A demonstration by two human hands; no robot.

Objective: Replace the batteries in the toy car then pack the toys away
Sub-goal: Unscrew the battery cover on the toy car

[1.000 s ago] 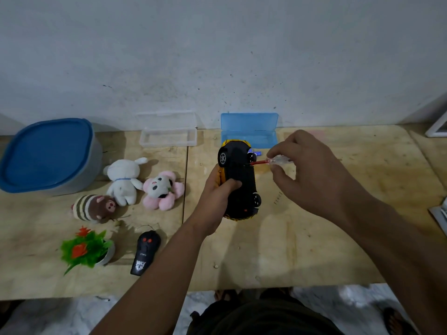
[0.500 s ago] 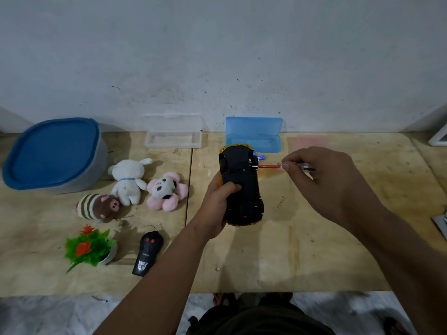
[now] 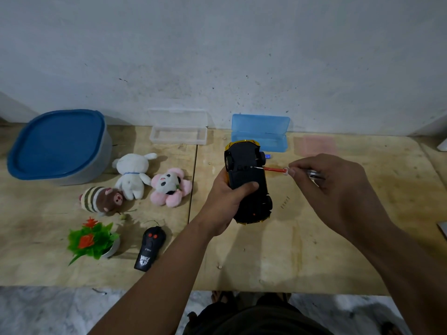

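Black upturned toy car (image 3: 248, 182) gripped by left hand (image 3: 226, 201), right hand (image 3: 338, 189) pinching red screwdriver (image 3: 274, 169) against its underside

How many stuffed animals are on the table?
3, all left of the car: a white bunny, a pink-and-white panda beside it, and a striped brown one nearer. None seems hidden.

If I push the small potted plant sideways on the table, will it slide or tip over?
The potted plant probably tips easily: its leaves spread wider than the small white pot. It looks plastic, so likely light and not fragile.
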